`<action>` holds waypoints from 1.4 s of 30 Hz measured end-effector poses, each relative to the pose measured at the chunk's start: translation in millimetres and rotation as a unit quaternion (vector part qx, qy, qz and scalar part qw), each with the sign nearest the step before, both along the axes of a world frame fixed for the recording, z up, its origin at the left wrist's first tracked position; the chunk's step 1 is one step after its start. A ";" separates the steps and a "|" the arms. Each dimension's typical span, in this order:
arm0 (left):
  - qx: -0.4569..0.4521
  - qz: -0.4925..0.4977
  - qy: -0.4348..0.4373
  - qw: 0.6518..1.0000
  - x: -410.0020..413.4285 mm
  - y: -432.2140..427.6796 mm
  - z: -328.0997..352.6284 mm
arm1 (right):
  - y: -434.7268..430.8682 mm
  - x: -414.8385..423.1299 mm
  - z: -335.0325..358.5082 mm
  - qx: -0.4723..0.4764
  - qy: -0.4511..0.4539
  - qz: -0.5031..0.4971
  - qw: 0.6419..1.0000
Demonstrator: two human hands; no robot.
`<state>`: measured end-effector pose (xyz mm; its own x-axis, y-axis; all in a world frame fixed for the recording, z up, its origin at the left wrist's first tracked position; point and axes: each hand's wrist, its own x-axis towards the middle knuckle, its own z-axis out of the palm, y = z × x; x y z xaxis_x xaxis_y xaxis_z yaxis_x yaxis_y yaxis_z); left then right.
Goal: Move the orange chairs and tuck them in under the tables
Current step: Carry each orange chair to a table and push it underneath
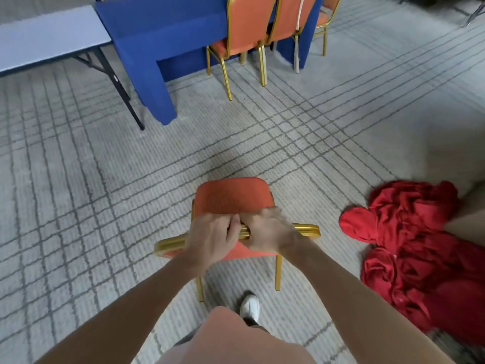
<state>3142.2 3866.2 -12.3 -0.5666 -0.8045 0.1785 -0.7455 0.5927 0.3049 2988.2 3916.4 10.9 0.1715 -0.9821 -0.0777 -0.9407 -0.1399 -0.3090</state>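
- While the gold top rail of an orange chair is gripped from above, the left hand is curled tightly round it, knuckles up.
- The same rail is clasped by the right hand, fingers wrapped over it, just beside the left hand near the rail's middle.
- The chair's seat is seen just beyond both hands, and its rear legs are seen beneath the wrists; whether they rest on the carpet cannot be told.
- Well ahead of the hands, two tucked orange chairs are drawn up to a blue-draped tabletop, backs turned toward the hands; part of a third is seen at its far end.
- Ahead and far left of the left hand, a grey folding tabletop is set beside the blue one.
- A red cloth is heaped on the carpet right of the right hand, apart from the chair.
- A white shoe is seen nearer than the hands, by the rear legs.
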 end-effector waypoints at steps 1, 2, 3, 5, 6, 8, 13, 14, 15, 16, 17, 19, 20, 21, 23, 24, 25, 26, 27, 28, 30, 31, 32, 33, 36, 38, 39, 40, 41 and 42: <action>-0.011 0.012 0.004 1.000 -2.4 -10.4 3.8 | -12.1 -3.5 3.9 -0.014 -0.011 -0.002 1.000; -0.025 0.023 0.003 0.999 -5.4 -22.4 5.9 | -25.5 -6.5 7.3 -0.023 -0.013 -0.003 1.000; -0.028 0.029 0.001 0.999 -6.6 -32.9 8.1 | -35.7 -7.4 8.9 -0.034 -0.007 -0.012 0.999; -0.022 0.028 0.001 0.999 -11.0 -51.2 10.8 | -51.3 -10.1 5.4 -0.101 -0.006 -0.028 0.995; -0.036 0.031 0.003 0.999 -14.1 -59.7 11.1 | -58.7 -13.0 2.9 -0.111 -0.004 -0.028 0.993; -0.054 0.035 0.003 0.998 -23.1 -73.4 16.7 | -71.9 -20.0 1.6 -0.122 0.002 -0.031 0.992; -0.050 0.049 -0.026 0.997 -41.9 -112.2 28.0 | -116.4 -42.4 9.8 -0.113 -0.024 -0.015 0.993; -0.046 0.063 -0.020 0.997 -45.0 -122.7 30.4 | -127.8 -45.3 11.5 -0.105 -0.031 -0.011 0.994; -0.034 0.077 -0.010 0.996 -48.1 -134.6 34.0 | -140.4 -47.4 13.2 -0.105 -0.035 -0.007 0.994; -0.019 0.082 -0.003 0.996 -50.5 -141.9 37.5 | -147.2 -47.8 15.8 -0.110 -0.033 -0.002 0.993; -0.008 0.084 -0.002 0.996 -53.9 -152.0 40.7 | -157.8 -49.5 17.8 -0.116 -0.027 0.001 0.993; 0.003 0.090 0.002 0.996 -63.0 -174.3 43.8 | -181.3 -57.5 23.4 -0.115 -0.024 0.001 0.993; 0.015 0.098 0.006 0.995 -66.1 -184.6 45.8 | -191.4 -61.3 27.3 -0.102 -0.026 0.002 0.994; 0.021 0.103 0.011 0.994 -72.6 -200.9 48.2 | -207.2 -68.0 30.3 -0.087 -0.029 0.001 0.996; 0.022 0.111 0.011 0.994 -84.1 -232.0 52.3 | -238.6 -78.7 35.8 -0.075 -0.041 -0.001 0.996; 0.024 0.113 0.016 0.993 -89.9 -248.8 54.7 | -256.3 -83.7 38.9 -0.072 -0.047 -0.007 0.996; 0.026 0.115 0.022 0.993 -94.6 -265.5 57.0 | -273.4 -88.4 40.8 -0.067 -0.051 -0.016 0.996; 0.032 0.118 0.028 0.992 -99.3 -285.7 59.4 | -294.2 -93.2 41.3 -0.059 -0.052 -0.022 0.997; 0.043 0.121 0.027 0.991 -103.8 -305.6 61.8 | -314.5 -97.3 40.7 -0.050 -0.049 -0.027 0.997; 0.059 0.118 0.024 0.991 -106.9 -324.3 63.0 | -332.4 -101.7 39.7 -0.047 -0.047 -0.030 0.997; 0.123 0.110 0.028 0.986 -112.9 -360.7 64.2 | -368.6 -110.5 37.9 -0.042 -0.045 -0.031 0.998; 0.166 0.104 0.038 0.980 -115.6 -376.2 65.2 | -382.9 -113.8 37.8 -0.038 -0.046 -0.033 0.998; 0.217 0.103 0.058 0.969 -119.8 -393.2 68.9 | -397.7 -117.6 37.9 -0.030 -0.046 -0.036 0.998; 0.267 0.105 0.078 0.955 -121.5 -406.9 72.3 | -411.3 -121.2 37.4 -0.014 -0.049 -0.041 0.998; 0.268 0.052 -0.027 0.962 -126.5 -446.0 73.0 | -452.0 -132.6 38.7 0.040 -0.059 -0.063 0.995; 0.168 -0.020 -0.170 0.971 -132.6 -458.0 71.2 | -469.1 -136.5 36.7 0.057 -0.055 -0.073 0.994; 0.121 -0.026 -0.195 0.973 -135.9 -464.0 71.3 | -477.7 -137.6 36.6 0.063 -0.055 -0.076 0.994; 0.086 -0.009 -0.188 0.978 -139.4 -469.2 71.3 | -483.7 -138.7 36.1 0.064 -0.057 -0.079 0.993; 0.056 0.013 -0.166 0.984 -143.8 -473.1 71.4 | -490.4 -140.1 37.2 0.061 -0.061 -0.079 0.993; 0.053 0.033 -0.139 0.988 -148.1 -476.5 71.1 | -496.9 -141.0 38.6 0.057 -0.062 -0.075 0.994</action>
